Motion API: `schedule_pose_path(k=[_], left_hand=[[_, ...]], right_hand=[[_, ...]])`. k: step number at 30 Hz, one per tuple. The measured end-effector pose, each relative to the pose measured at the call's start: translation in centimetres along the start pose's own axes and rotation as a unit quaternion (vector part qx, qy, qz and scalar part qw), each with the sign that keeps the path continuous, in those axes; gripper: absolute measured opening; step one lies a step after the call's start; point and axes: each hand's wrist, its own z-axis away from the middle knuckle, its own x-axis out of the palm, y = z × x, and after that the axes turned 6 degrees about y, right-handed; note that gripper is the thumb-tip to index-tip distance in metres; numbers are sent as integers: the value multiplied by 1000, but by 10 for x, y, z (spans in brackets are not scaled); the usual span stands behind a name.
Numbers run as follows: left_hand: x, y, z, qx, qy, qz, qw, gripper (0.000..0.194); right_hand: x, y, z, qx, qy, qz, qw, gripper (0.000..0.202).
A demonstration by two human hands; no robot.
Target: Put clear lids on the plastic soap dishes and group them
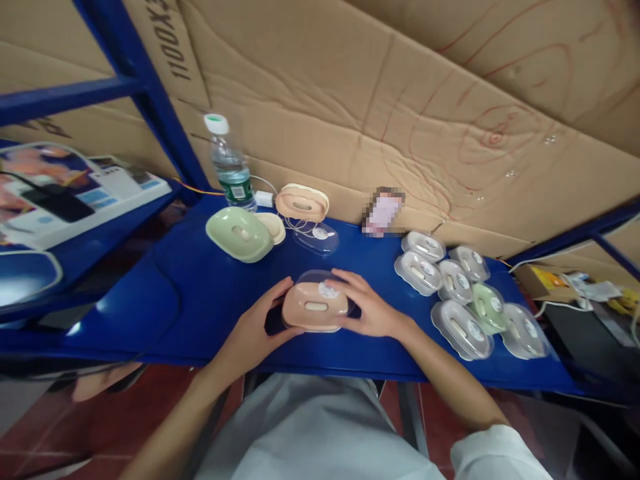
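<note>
Near the front of the table, a peach oval dish (300,308), like a soap dish with a slot in its middle, is held between my two hands. A clear plastic cover (311,275) with a round white label lies over it, its rim sticking out at the back; whether it is seated cannot be told. My left hand (253,337) curves around the left side, thumb at the front edge. My right hand (373,310) grips the right side, fingers on the cover and thumb low in front. Behind them lie a green oval dish (237,233) and a loose clear cover (316,241).
Several covered dishes (463,330), mostly greyish and one green, are grouped at the right. A water bottle (233,170), a cream piece (273,227), another peach dish (303,202) and a blurred-out phone (384,212) stand along the cardboard wall (320,120). Blue frame posts flank the blue table (200,303).
</note>
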Motion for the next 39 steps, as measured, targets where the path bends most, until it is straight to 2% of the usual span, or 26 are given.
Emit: schedule_pose_path(k=[2, 5, 9, 12, 17, 23, 26, 28, 31, 33, 39], left_hand=[[0, -2, 0, 7, -17, 0, 1000, 96], [0, -2, -1, 35, -18, -33, 999, 88], [-3, 2, -4, 91, -22, -65, 994, 73], [-4, 4, -6, 109, -30, -73, 991, 71], [-2, 3, -5, 113, -22, -67, 991, 69], [-2, 5, 1, 94, -26, -57, 994, 65], [-3, 5, 1, 89, -36, -56, 994, 65], [-2, 5, 0, 87, -38, -57, 994, 66], [-1, 5, -1, 92, -30, -55, 994, 61], [0, 6, -1, 98, -26, -53, 993, 56], [-2, 11, -2, 84, -40, -54, 994, 58]], right_hand=[[6, -7, 10, -6, -19, 7, 1000, 78], [16, -10, 16, -20, -10, 48, 999, 81], [28, -12, 22, -46, 2, 170, 984, 88], [33, -15, 25, -48, 6, 235, 971, 87], [25, -16, 26, -66, -19, 230, 971, 78], [25, -15, 27, -125, -24, 174, 977, 53], [33, -16, 29, -101, -16, 176, 979, 55], [36, -16, 29, -73, -7, 194, 978, 65], [33, -15, 28, -21, 10, 219, 975, 78], [28, -14, 27, 2, 9, 210, 978, 80], [25, -16, 36, 20, 9, 172, 985, 83]])
